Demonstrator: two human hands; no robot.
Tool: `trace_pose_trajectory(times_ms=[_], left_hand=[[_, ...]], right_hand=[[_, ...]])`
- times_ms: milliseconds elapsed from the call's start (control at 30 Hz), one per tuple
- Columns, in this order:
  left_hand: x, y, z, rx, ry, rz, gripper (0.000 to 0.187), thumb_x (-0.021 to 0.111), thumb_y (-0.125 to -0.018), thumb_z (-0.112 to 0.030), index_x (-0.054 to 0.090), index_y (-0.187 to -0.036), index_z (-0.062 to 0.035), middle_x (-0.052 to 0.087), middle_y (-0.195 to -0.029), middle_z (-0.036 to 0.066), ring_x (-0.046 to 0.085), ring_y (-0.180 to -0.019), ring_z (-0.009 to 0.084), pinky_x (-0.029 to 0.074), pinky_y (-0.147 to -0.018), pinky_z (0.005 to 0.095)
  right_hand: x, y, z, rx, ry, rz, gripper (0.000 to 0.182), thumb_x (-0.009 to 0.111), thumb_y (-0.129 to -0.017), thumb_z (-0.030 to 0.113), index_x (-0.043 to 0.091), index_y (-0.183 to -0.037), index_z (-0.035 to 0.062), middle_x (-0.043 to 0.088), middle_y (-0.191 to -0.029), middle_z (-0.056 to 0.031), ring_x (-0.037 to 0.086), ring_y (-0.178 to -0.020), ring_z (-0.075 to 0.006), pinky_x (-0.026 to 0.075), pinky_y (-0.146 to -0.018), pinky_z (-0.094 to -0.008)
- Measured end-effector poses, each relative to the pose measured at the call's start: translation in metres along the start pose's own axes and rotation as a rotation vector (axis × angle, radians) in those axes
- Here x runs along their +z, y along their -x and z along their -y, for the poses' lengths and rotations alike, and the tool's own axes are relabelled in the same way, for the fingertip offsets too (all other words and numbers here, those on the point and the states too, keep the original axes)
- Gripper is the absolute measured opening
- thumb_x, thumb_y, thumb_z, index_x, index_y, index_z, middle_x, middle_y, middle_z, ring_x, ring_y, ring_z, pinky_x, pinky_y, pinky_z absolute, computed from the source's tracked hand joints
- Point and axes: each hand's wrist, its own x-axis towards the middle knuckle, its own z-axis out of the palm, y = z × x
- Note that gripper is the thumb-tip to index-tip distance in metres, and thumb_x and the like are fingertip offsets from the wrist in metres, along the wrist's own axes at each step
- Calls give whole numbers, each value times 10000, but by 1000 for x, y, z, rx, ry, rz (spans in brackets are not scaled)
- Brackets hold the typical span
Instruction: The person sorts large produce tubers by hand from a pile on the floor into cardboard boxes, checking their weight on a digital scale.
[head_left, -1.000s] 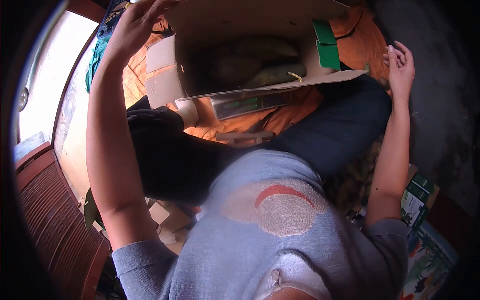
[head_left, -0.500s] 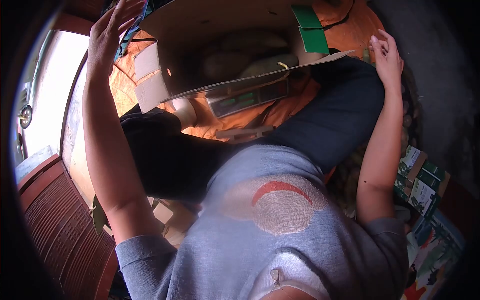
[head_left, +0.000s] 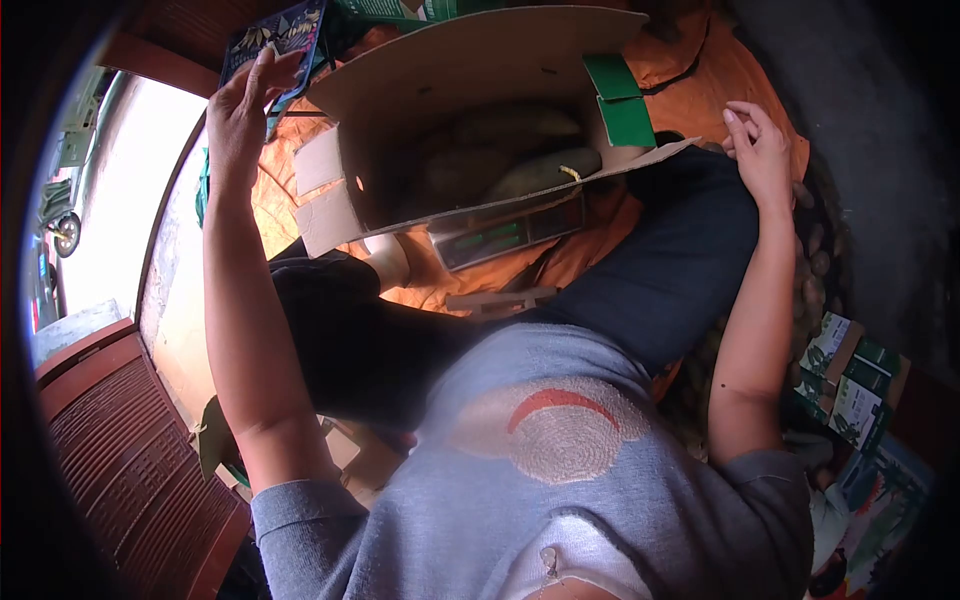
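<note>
An open cardboard box [head_left: 400, 205] with green-printed flaps stands in front of me. In its shadowed inside lie several large, oblong, green-grey fruits or gourds [head_left: 545, 172], one with a short yellowish stem. The box overlaps a scale [head_left: 508, 236] with green-lit displays. My left hand [head_left: 243, 105] is raised beyond the box's left flaps, fingers apart and nothing in them. It overlaps a dark blue printed packet [head_left: 285, 32]. Past the box's right side, my right hand [head_left: 757, 150] hangs above my knee with loosely bent fingers, holding nothing.
An orange sheet [head_left: 690, 95] covers the floor under the box. Green-and-white cartons [head_left: 850, 385] stand at my right, near many small round things [head_left: 812, 250] along the sheet's edge. At left is a carved reddish-brown wooden panel [head_left: 135, 470] beside a bright doorway.
The view has shifted, so the box sits slightly lower and shows more of its top. Both hands stay apart from the box; the right hand's fingers have bent a little downward.
</note>
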Motion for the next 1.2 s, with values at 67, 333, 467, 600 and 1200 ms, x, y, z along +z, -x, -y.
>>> trace_pose_trajectory(times_ms=[67, 333, 467, 600, 1200], left_hand=[[4, -1, 0, 11, 38, -31, 401, 474, -936, -349, 653, -999, 4, 662, -1013, 102, 591, -839, 120, 452, -814, 271], [21, -3, -61, 100, -155, 150, 294, 577, -884, -244, 613, -1093, -40, 662, -984, 100, 639, -867, 151, 498, -766, 289], [31, -20, -71, 213, -643, 357, 395, 637, -757, -362, 619, -1099, -165, 652, -946, 132, 620, -895, 313, 504, -750, 402], [48, -27, -55, 183, -931, 487, 266, 546, -802, -292, 642, -984, -123, 660, -853, 137, 643, -806, 320, 520, -696, 411], [7, -13, -13, 204, -859, 290, 70, 576, -696, -146, 624, -745, -161, 625, -700, 93, 639, -725, 279, 492, -625, 380]], right_hand=[[-5, 4, 12, 45, -61, -21, 229, 499, -899, 183, 582, -1071, 57, 612, -772, -76, 590, -708, -146, 454, -655, -250], [-14, 24, 70, -794, -272, 117, 352, 668, -767, 217, 590, -1069, 53, 583, -993, -120, 536, -971, -263, 415, -851, -340], [-6, 33, 107, -953, 58, 317, 353, 737, -602, 104, 618, -931, 57, 599, -845, -87, 549, -849, -262, 437, -761, -370], [14, 25, 108, -1004, 169, 412, 269, 652, -551, -28, 618, -807, 49, 603, -729, -82, 572, -761, -258, 447, -698, -365], [19, 28, 204, -1196, 282, 397, 118, 636, -561, -3, 561, -613, 73, 548, -558, -72, 552, -556, -245, 406, -526, -358]])
